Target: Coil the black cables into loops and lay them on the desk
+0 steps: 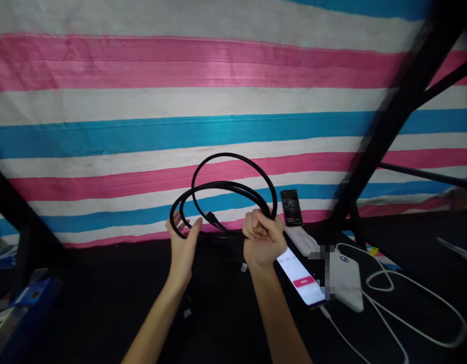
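A black cable (226,154) hangs in several loose loops between my two hands. My right hand (264,237) is closed in a fist around the gathered loops at their right end. At the left end, my left hand (183,242) holds the bend of the loops between its thumb and fingers, with the thumb standing apart. A black plug end (211,218) of the cable shows inside the loops. Below the hands, a small pale tag or connector (187,313) lies against the dark surface; its kind is unclear.
A lit phone (302,280) showing a timer lies beside my right forearm. Behind it are a second phone (291,207) and a white power bank (346,280) with white cords (419,298). Blue packaging (32,303) sits at left. Black frame posts (392,121) stand before a striped sheet (218,106).
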Demonstrator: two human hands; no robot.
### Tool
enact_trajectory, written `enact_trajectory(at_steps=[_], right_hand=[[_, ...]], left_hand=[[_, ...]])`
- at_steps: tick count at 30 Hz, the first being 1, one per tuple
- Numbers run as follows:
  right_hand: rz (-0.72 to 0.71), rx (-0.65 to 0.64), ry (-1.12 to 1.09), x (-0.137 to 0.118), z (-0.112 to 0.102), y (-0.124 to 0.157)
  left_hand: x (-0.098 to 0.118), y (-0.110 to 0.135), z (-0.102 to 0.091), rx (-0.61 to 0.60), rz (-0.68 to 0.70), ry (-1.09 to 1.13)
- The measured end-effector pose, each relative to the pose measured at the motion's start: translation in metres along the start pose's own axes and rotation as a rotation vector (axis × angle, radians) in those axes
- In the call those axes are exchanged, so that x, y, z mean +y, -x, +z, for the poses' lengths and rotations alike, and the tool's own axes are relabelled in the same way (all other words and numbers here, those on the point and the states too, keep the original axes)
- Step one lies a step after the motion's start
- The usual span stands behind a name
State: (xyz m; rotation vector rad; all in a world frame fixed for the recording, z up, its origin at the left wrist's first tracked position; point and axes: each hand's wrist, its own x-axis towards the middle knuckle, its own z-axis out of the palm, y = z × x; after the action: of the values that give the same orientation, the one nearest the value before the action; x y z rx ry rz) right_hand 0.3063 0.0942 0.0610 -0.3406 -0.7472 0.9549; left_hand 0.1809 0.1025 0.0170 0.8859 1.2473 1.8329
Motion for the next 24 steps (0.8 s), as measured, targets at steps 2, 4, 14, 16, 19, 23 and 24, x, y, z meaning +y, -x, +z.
enact_trajectory(at_steps=[2,4,14,16,19,23,24], right_hand=[[-0.030,-0.004,-0.038,0.002,0.003,0.004],[-0.038,-0.040,-0.051,0.007,0.006,0.010],[0.306,-0.423,0.498,-0.013,-0.011,-0.005],[0.282,-0.411,0.593,-0.010,-0.019,-0.012],[0.214,-0.394,0.742,0.000,-0.024,-0.014],[0.158,-0.447,0.905,0.014,-0.022,-0.012],[0.154,-0.458,0.925,0.018,-0.023,-0.013]], left_hand=[[0.004,0.007,0.005,-0.069,-0.230,0.199],[0.013,0.012,0.007,-0.220,-0.465,0.402],[0.032,-0.005,-0.017,-0.327,-0.432,0.537],[0.030,-0.011,-0.022,-0.288,-0.265,0.351],[0.026,-0.018,-0.028,-0.295,-0.140,0.114],[0.020,-0.021,-0.030,-0.264,-0.174,0.100],[0.019,-0.021,-0.029,-0.260,-0.203,0.135]])
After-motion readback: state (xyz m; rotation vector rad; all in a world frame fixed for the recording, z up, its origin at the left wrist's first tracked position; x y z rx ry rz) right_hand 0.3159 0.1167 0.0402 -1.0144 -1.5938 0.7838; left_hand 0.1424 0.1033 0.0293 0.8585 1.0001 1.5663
